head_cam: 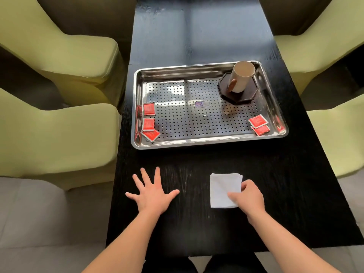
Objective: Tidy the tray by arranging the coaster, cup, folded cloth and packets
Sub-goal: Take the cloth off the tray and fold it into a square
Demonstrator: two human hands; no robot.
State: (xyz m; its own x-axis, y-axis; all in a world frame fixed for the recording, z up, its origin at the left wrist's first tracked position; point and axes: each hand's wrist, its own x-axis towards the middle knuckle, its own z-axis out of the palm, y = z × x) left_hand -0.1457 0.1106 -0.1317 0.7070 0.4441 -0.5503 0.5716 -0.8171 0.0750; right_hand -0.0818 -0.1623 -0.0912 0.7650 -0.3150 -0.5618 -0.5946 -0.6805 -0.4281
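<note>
A steel perforated tray [208, 142] lies on the black table. In its far right corner a beige cup [242, 75] stands on a dark octagonal coaster [248, 95]. Three red packets [149, 123] lie along the tray's left side and two red packets [258, 125] at its near right corner. A white folded cloth [222, 186] rests on the table in front of the tray. My right hand [249, 198] pinches the cloth's right edge between thumb and fingers. My left hand [151, 192] lies flat on the table with fingers spread, holding nothing.
The black table [197, 36] runs away from me between yellow-green armchairs [59, 56] on both sides. A small label sticker [202, 104] sits in the tray's middle. My knees show below the table's near edge.
</note>
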